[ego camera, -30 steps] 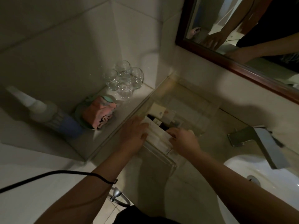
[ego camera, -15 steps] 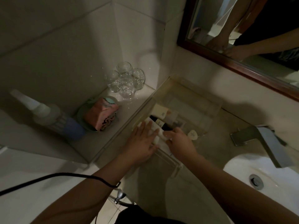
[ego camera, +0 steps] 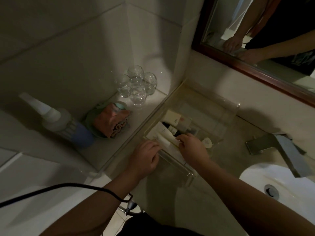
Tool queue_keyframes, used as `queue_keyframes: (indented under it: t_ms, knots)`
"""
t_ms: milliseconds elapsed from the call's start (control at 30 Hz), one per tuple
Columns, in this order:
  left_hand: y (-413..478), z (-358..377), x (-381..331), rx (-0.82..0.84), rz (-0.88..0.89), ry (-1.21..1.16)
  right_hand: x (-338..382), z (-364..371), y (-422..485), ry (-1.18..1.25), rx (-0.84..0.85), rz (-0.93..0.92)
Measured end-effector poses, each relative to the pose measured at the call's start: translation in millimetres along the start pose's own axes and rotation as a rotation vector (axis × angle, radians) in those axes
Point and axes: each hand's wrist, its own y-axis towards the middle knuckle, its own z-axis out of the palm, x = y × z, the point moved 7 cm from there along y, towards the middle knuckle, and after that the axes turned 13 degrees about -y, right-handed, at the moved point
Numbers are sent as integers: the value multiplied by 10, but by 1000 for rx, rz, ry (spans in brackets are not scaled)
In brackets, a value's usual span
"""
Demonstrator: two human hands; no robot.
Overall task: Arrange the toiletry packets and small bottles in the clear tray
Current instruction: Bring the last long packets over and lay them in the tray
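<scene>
In the clear tray (ego camera: 228, 108) on the dim counter, the left hand (ego camera: 144, 157) and right hand (ego camera: 192, 147) both pinch the white packets (ego camera: 162, 135) beside small dark bottles (ego camera: 172, 129).

Under my hands the tray (ego camera: 229, 106) is clear, glossy plastic, the packets (ego camera: 163, 136) matt white paper, the glasses (ego camera: 137, 84) shiny, the cloth (ego camera: 110, 122) soft, the tap (ego camera: 276, 147) brushed metal.
</scene>
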Motion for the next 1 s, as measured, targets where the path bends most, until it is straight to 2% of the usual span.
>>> queue_keyframes:
  t_ms: [200, 333, 400, 467, 567, 800, 867, 933, 1000]
  knots:
    - [155, -8, -74, -15, 15, 118, 39, -18, -44, -19, -40, -1]
    - [443, 194, -152, 216, -83, 232, 11, -127, -288, -208, -172, -46]
    - [547, 309, -144, 328, -116, 322, -19, -35, -465, -252, -112, -37]
    - [573, 409, -73, 410, -143, 379, -67, 163, -602, -273, 28, -19]
    - [542, 476, 3, 458, -152, 420, -148, 372, -683, -278, 159, 7]
    - [563, 493, 20, 458, -145, 412, -178, 428, -679, -286, 127, 17]
    - [562, 465, 12, 423, -141, 337, -176, 377, -695, -269, 125, 25]
    - [591, 328, -15, 285, -139, 192, -191, 275, -748, -203, 97, 51]
    - [628, 70, -16, 62, -156, 103, -260, 159, -851, -64, 29, 118]
